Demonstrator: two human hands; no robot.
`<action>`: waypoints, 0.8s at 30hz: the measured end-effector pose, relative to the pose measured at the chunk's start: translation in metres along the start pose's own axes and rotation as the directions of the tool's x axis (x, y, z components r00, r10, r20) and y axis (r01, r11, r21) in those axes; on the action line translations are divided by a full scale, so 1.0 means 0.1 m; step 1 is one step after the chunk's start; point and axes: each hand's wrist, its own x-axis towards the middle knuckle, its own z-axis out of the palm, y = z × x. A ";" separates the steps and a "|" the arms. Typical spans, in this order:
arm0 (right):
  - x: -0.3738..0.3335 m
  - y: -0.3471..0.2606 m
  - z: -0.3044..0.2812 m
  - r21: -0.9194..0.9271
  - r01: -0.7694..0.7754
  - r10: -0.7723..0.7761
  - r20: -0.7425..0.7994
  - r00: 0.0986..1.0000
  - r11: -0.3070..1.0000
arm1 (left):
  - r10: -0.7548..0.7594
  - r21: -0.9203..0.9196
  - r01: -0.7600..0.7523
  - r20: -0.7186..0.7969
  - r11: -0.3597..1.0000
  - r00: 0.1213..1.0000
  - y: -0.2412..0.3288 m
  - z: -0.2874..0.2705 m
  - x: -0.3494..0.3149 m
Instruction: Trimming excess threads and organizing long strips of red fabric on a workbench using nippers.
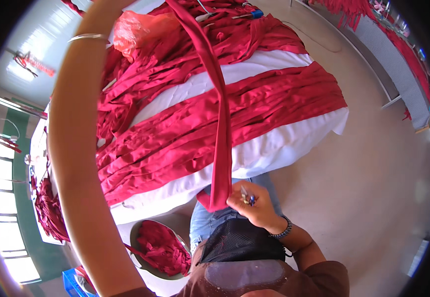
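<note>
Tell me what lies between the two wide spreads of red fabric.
A band of white cloth, with the long red strip passing in front, in the head view.

Red fabric strip (224,123): long, narrow, slightly glossy, creased lengthwise. Runs in one length from top edge of view down to the right fingers (235,202); lower end folded back to the left. Small metal tool (245,195): held in the same fingers, silver with a blue bit, partly hidden, exact type unclear.
</note>
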 end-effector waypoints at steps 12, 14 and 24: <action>0.00 0.16 -0.14 0.116 -0.002 0.030 -0.237 0.971 0.993 | -0.157 -0.682 0.424 0.419 0.595 0.894 1.53 0.50 -2.12; 0.04 0.15 -0.08 0.115 -0.022 0.045 -0.199 0.979 0.993 | -0.243 -0.735 0.528 0.469 0.425 0.849 1.74 0.56 -2.65; 0.07 0.23 0.05 -0.214 0.037 -0.078 -0.190 0.979 0.976 | -0.364 -0.659 0.310 0.679 -0.685 0.638 2.14 0.84 -3.37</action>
